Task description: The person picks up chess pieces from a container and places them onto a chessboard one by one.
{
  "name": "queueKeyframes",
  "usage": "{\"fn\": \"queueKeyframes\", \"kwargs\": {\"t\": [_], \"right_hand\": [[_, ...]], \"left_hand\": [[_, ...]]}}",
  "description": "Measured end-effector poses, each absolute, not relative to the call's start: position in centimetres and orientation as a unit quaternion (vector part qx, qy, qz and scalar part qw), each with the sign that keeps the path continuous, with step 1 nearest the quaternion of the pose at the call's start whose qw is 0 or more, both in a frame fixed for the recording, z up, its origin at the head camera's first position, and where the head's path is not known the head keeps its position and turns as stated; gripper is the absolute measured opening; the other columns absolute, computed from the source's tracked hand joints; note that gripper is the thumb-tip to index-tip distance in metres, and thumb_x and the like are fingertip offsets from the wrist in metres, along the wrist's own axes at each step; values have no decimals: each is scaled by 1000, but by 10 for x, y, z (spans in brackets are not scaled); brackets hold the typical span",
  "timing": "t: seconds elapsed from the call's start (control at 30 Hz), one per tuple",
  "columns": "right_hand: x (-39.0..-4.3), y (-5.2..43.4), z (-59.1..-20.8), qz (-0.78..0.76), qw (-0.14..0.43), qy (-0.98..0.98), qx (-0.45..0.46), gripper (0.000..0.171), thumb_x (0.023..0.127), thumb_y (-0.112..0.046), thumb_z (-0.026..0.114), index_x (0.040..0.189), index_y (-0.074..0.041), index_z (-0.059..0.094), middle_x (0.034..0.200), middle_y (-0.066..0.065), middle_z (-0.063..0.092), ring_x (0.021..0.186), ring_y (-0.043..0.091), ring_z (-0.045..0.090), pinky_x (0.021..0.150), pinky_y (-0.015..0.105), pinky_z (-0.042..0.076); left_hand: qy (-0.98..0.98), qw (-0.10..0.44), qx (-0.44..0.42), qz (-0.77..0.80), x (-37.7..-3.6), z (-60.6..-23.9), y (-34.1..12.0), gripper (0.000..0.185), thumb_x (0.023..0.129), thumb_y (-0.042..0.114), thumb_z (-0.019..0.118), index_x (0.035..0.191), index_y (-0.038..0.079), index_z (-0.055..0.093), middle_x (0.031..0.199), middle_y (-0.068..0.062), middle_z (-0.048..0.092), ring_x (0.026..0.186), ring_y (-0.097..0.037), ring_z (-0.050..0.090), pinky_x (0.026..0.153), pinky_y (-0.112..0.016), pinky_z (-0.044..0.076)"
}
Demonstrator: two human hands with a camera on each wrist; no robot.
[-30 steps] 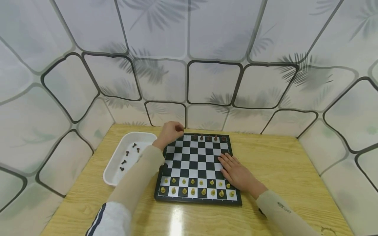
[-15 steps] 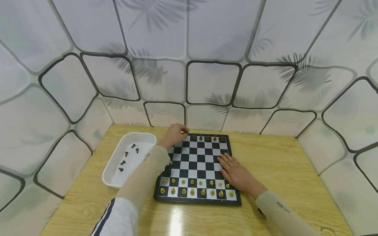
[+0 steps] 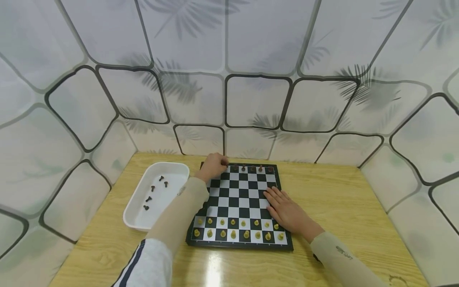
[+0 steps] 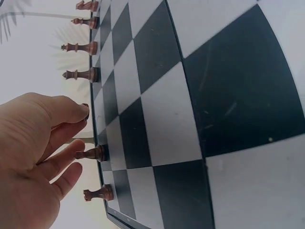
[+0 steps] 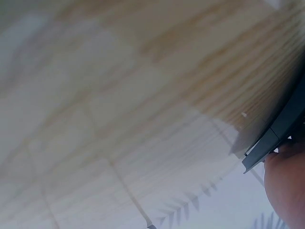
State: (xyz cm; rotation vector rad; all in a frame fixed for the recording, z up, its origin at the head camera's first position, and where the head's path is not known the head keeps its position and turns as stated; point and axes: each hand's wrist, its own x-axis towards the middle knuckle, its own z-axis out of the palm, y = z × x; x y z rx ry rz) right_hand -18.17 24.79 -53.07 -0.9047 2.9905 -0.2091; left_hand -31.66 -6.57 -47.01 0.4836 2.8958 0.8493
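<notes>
Passage spans the chessboard's middle; yellow pieces obstruct its near rows.

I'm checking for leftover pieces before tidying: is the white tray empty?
No, the head view shows five dark chess pieces lying loose inside the white tray.

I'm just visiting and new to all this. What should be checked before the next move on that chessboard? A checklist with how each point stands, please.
1. Left grip has hold of the held piece: ok, pinched at the fingertips.
2. Gap for it among the back-row dark pieces: ok, one shows near the fingertips.
3. Held piece's base on the board: cannot tell, the fingers hide it.
4. Right grip resting on the board: ok, flat at its right edge.
5. Yellow pieces in place: ok, two rows of eight.
6. Tray emptied: not ok, five loose pieces lie in it.
</notes>
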Motion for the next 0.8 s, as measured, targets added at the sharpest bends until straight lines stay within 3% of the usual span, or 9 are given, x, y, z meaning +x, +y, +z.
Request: {"fn": "queueKeyframes", "kwargs": {"t": [0.33,0.57,0.8], "right_hand": [[-182,247,-530,-57,4,956,-288,60,113,-39,44,162,-5,39,170,15,36,161,36,28,130,54,27],[-182,247,-529,-54,2,956,-289,60,112,-39,44,162,-5,39,170,15,37,160,36,29,129,53,28],[-182,247,-529,-56,4,955,-291,60,113,-39,44,162,-5,39,170,14,37,160,36,29,129,53,28]], "left_hand": [[952,59,160,255,-321,-477,-67,18,99,9,68,113,5,80,117,-13,78,112,-29,71,99,-44,59],[948,57,158,271,-320,-477,-66,26,98,6,68,123,1,76,123,-16,76,119,-32,69,104,-45,56],[944,48,169,278,-319,-477,-68,36,97,3,67,133,1,71,126,-17,75,120,-32,69,102,-45,57]]}}
